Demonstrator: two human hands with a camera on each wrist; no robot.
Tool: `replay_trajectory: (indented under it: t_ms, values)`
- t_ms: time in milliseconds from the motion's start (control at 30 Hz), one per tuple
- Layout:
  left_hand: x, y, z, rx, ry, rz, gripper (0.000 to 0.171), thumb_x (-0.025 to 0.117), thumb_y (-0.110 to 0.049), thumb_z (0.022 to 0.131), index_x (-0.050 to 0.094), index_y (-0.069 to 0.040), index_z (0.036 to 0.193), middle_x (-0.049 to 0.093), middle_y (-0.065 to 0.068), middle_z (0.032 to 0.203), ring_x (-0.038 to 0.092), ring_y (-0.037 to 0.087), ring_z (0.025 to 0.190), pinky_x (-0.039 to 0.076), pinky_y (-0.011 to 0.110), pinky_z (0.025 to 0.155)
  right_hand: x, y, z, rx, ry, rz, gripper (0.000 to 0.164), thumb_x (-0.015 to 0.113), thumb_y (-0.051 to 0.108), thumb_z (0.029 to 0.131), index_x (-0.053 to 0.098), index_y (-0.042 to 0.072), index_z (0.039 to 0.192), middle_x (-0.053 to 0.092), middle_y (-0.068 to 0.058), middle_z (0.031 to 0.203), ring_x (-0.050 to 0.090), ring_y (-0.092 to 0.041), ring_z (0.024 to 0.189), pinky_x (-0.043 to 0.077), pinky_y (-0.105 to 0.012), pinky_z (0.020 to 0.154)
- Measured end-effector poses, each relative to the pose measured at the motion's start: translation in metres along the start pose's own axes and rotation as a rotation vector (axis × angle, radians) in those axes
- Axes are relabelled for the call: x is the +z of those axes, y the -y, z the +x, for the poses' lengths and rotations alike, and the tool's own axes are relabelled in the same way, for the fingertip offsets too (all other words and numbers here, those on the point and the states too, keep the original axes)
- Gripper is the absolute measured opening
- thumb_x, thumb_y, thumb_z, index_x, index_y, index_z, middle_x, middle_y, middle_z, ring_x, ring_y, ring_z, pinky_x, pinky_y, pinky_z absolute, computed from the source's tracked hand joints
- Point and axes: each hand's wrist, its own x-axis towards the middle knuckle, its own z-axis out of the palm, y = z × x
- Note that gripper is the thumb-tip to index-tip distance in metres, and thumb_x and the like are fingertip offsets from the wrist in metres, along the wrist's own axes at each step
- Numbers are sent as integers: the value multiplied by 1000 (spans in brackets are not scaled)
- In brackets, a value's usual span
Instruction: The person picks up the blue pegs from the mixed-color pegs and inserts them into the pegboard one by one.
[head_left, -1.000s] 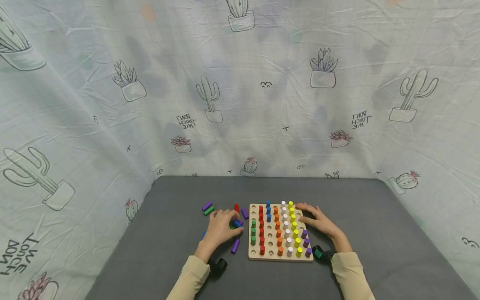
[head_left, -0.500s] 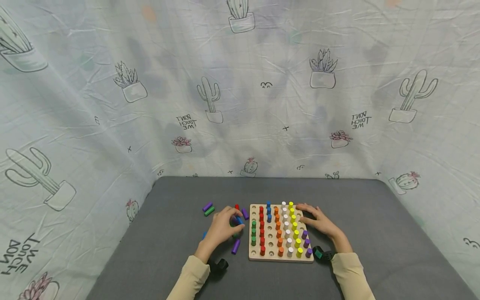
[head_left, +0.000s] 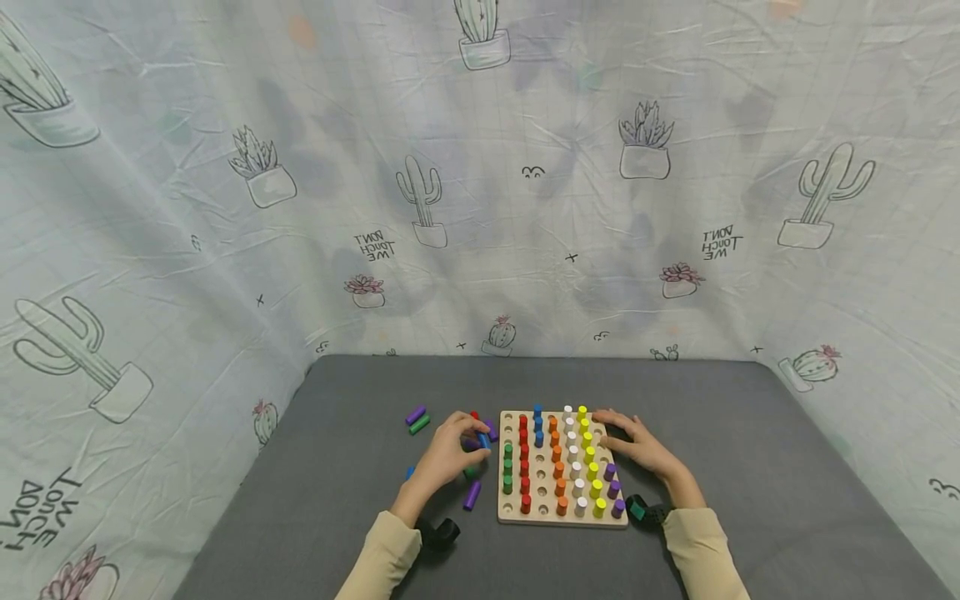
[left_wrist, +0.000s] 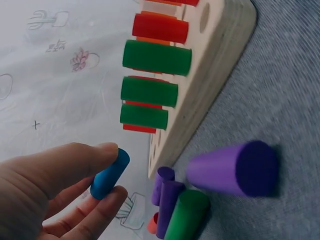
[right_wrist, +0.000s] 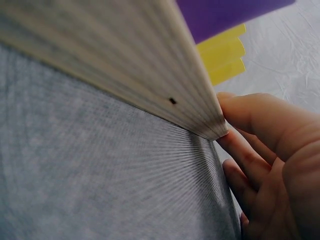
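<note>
My left hand (head_left: 446,450) pinches a blue peg (left_wrist: 110,173) between thumb and fingers, tilted, just left of the wooden pegboard (head_left: 517,517). Columns of red, orange, white and yellow pegs stand in the board. Three green pegs (left_wrist: 156,57), three blue pegs (head_left: 538,424) and three purple pegs (head_left: 613,490) stand in it too, among some bare holes. At the far right corner my right hand (head_left: 637,442) holds the board's edge, thumb on top and fingers against the side.
Loose pegs lie left of the board: a purple peg (head_left: 472,496) in front, a purple peg (head_left: 415,414) beside a green peg (head_left: 419,425) farther back, others partly hidden by the left hand. A patterned cloth (head_left: 525,208) hangs behind the grey table (head_left: 360,392).
My left hand has shifted slightly right toward the board, and the blue peg in its fingers has turned more upright. The right hand stays at the board's corner.
</note>
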Motion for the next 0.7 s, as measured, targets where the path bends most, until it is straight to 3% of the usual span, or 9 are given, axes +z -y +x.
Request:
replay_trajectory:
  t_ms: [200, 500, 700]
  values:
    - [1, -4, 2, 0, -1, -28, 28, 74, -15, 79, 65, -7, 105, 53, 4, 106, 60, 21, 91, 51, 37, 74, 0, 0, -1, -12, -8, -8, 45, 58, 15, 91, 48, 0, 132, 39, -27, 139, 15, -51, 132, -10, -69, 98]
    - [3, -8, 7, -27, -32, -31, 26, 71, -29, 82, 67, -12, 101, 54, -2, 102, 58, 18, 89, 49, 32, 74, -1, 1, -1, -10, 10, 6, 45, 57, 13, 92, 47, 1, 133, 37, -26, 140, 15, -50, 134, -12, -68, 99]
    - [4, -13, 12, -1, -89, -66, 15, 69, -22, 84, 68, -12, 94, 56, -1, 98, 58, 22, 87, 49, 40, 76, 0, 1, 0, 9, 7, 4, 45, 57, 15, 91, 47, 2, 133, 38, -26, 140, 14, -50, 134, -12, -67, 99]
